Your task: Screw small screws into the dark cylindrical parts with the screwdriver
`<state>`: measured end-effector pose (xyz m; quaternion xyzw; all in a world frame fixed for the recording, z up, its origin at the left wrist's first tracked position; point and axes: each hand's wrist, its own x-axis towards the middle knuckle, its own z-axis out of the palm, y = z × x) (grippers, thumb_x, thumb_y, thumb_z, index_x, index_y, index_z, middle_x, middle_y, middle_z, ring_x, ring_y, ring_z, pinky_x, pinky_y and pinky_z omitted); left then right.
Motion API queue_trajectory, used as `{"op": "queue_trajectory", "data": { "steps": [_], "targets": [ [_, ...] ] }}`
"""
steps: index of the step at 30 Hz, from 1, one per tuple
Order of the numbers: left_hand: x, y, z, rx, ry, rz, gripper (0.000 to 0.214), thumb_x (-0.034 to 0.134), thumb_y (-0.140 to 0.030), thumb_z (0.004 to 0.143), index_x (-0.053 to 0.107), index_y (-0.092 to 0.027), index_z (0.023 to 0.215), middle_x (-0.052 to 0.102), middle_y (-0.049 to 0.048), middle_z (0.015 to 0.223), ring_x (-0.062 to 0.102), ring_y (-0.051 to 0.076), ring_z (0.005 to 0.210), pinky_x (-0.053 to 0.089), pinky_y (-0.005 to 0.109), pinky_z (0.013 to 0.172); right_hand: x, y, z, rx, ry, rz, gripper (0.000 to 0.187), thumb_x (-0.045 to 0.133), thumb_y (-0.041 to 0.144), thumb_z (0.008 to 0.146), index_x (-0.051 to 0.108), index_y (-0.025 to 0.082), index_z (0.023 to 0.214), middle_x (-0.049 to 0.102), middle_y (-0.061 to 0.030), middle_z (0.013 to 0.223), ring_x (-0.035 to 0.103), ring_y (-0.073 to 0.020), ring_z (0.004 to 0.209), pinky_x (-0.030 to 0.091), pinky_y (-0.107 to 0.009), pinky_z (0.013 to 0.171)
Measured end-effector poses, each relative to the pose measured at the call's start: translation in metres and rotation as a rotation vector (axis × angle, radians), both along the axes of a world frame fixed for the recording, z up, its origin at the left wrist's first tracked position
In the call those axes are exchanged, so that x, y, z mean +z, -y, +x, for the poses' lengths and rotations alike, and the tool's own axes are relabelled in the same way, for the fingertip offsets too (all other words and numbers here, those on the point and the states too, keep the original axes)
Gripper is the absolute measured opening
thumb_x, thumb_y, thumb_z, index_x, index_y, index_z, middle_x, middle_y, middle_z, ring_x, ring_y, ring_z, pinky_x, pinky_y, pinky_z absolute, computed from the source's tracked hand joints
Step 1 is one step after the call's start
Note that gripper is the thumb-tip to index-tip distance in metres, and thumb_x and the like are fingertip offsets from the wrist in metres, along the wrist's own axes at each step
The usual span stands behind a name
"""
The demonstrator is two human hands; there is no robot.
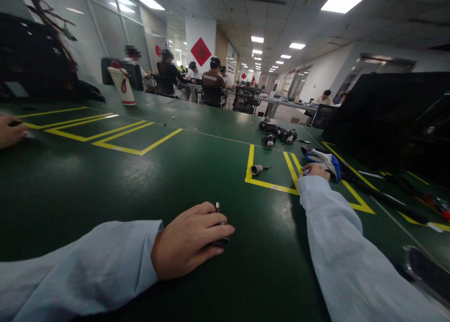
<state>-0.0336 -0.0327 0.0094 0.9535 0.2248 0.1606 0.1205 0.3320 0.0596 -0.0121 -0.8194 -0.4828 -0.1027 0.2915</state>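
Observation:
My left hand (193,240) is closed around a dark round metal part (222,241) on the green table (140,195). A thin shiny shaft sticks up from the part between the fingers; the rest is covered. My right hand (317,171) reaches to the right side, its fingers closed on a small purplish thing (306,171) that is mostly hidden. Right behind that hand lies a blue-and-white cloth item (326,159), perhaps a glove. A silver cup-shaped metal part (256,169) with a thin pointed shaft rests on its side inside a yellow-taped box between my hands.
Several black and silver mechanical parts (277,132) lie in a group farther back. Yellow tape outlines (119,147) mark the table. A white-and-red cup (122,85) stands back left. Another person's hand (12,131) is at the left edge. A phone-like object (427,270) lies front right.

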Motion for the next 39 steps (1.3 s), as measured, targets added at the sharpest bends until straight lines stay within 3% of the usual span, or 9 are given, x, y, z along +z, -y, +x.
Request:
{"op": "queue_trajectory", "data": {
  "steps": [3,6,10,14,22,25,30,34,39],
  "targets": [
    [-0.003,-0.001,-0.001,-0.01,-0.034,-0.008,0.039,0.051,-0.017,0.074,0.05,-0.025,0.113,0.054,0.0048,0.107,0.051,0.018,0.086,0.044,0.027,0.071,0.009,-0.001,-0.018,0.019,0.033,0.054,0.028,0.054,0.014,0.061,0.054,0.013,0.09,0.054,-0.0156,0.098,0.046,-0.0311,0.102,0.035,-0.044,0.086],
    [-0.009,-0.002,-0.002,0.0,0.024,0.006,0.041,0.051,-0.013,0.075,0.05,-0.028,0.112,0.05,0.0036,0.113,0.052,0.017,0.092,0.046,0.026,0.073,0.012,-0.001,-0.06,0.159,0.018,0.148,0.024,0.049,0.017,0.065,0.052,0.015,0.089,0.056,-0.0098,0.092,0.052,-0.0234,0.092,0.039,-0.035,0.084],
    [-0.01,-0.007,-0.004,0.044,0.073,0.01,0.038,0.046,-0.01,0.077,0.052,-0.026,0.111,0.049,0.0044,0.114,0.052,0.017,0.098,0.046,0.029,0.08,-0.003,0.012,-0.145,0.58,-0.499,0.387,0.014,0.048,0.019,0.063,0.05,0.019,0.078,0.056,-0.0024,0.069,0.054,-0.016,0.06,0.045,-0.028,0.059],
    [-0.005,-0.009,-0.005,0.005,-0.005,-0.016,0.042,0.047,-0.011,0.076,0.048,-0.024,0.116,0.049,0.0068,0.12,0.051,0.02,0.098,0.045,0.032,0.082,-0.024,0.036,-0.201,0.776,-0.854,0.3,0.006,0.048,0.018,0.063,0.051,0.021,0.067,0.06,-0.0001,0.065,0.056,-0.0138,0.055,0.044,-0.026,0.053],
    [-0.005,-0.008,-0.006,-0.036,0.031,-0.126,0.042,0.04,-0.011,0.081,0.046,-0.025,0.12,0.051,0.0054,0.121,0.049,0.019,0.103,0.042,0.033,0.088,-0.028,0.04,-0.202,0.763,-1.137,0.174,0.004,0.055,0.016,0.06,0.054,0.018,0.063,0.061,0.0005,0.061,0.057,-0.0123,0.052,0.047,-0.026,0.052],
    [-0.004,-0.015,-0.006,0.019,0.225,-0.411,0.035,0.042,-0.014,0.081,0.053,-0.024,0.113,0.054,0.0057,0.112,0.052,0.017,0.1,0.044,0.032,0.085,-0.025,0.04,-0.204,0.752,-1.272,0.184,0.003,0.056,0.019,0.062,0.053,0.019,0.062,0.061,0.001,0.062,0.058,-0.0116,0.053,0.046,-0.023,0.048],
    [-0.006,-0.025,-0.005,0.191,0.599,-1.014,0.025,0.055,-0.021,0.075,0.061,-0.017,0.099,0.056,0.0074,0.101,0.06,0.017,0.079,0.053,0.03,0.062,-0.023,0.041,-0.205,0.75,-1.433,0.196,0.008,0.06,0.021,0.062,0.053,0.018,0.064,0.061,0.0011,0.066,0.058,-0.0114,0.053,0.048,-0.024,0.045],
    [-0.005,-0.026,-0.004,0.301,0.733,-1.216,0.027,0.062,-0.023,0.07,0.061,-0.015,0.096,0.062,0.0068,0.088,0.061,0.018,0.073,0.052,0.029,0.059,-0.021,0.044,-0.204,0.779,-1.403,0.168,0.011,0.062,0.025,0.064,0.054,0.017,0.065,0.061,0.0006,0.066,0.058,-0.0111,0.055,0.048,-0.023,0.047],
    [-0.001,-0.025,-0.003,0.396,0.803,-1.332,0.027,0.064,-0.022,0.068,0.06,-0.016,0.094,0.061,0.0065,0.093,0.061,0.018,0.079,0.052,0.03,0.063,-0.017,0.053,-0.209,0.923,-1.411,0.124,0.022,0.066,0.036,0.064,0.054,0.018,0.07,0.063,-0.0017,0.078,0.059,-0.0129,0.065,0.049,-0.025,0.053]
  ]
}}
